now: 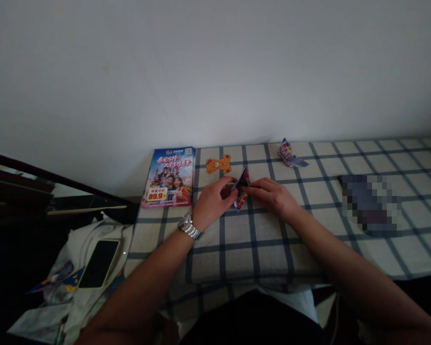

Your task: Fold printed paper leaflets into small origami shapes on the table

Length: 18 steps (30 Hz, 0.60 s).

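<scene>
A small folded piece of printed paper stands on the checked cloth, pinched between both hands. My left hand, with a metal watch on its wrist, grips the paper's left side with curled fingers. From the right, my right hand presses its fingertips onto the same paper.
A colourful flyer lies at the cloth's left end. An orange bear-shaped cutout and another folded paper shape lie near the wall. A blurred dark object sits to the right. A phone rests on white cloth at lower left.
</scene>
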{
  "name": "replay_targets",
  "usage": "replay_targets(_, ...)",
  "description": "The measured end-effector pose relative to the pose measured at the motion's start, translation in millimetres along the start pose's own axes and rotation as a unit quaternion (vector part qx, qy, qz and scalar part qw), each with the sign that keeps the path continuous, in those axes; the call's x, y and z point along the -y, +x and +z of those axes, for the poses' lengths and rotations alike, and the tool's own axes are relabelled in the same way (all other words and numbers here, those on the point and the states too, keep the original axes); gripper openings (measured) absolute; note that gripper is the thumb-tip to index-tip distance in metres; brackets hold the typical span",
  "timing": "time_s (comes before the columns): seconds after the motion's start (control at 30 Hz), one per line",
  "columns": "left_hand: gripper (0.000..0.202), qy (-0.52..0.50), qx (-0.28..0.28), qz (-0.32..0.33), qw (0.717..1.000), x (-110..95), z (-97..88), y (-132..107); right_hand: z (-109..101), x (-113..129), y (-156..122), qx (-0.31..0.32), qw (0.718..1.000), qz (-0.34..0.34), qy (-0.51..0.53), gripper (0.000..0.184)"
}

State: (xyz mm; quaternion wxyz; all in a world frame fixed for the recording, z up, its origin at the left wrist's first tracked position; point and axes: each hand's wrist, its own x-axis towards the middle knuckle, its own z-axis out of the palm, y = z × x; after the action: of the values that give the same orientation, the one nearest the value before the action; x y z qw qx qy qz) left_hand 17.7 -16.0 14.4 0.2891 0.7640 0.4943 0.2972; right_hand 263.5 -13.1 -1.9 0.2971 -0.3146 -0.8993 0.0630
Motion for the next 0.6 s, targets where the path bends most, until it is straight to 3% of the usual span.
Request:
replay_targets(0.13,0.023,0.019,-0.003,-0.004,1.0,1.6,2.2,-0.4,1.6,2.0,0.2,0.015,1.0,-0.009,0.013,0.033)
replay_targets(0.3,0.022,0.057,-0.016,0.0,0.998,3.4,1.3,-0.9,1.8,4.5,3.5,-0.014,1.0,-0.009,0.026,0.024)
replay_targets(0.6,0.021,0.026,-0.012,-0.01,1.0,5.1,1.5,0.8,0.0,4.2,4.0,-0.035,0.999,0.015,0.019,0.013)
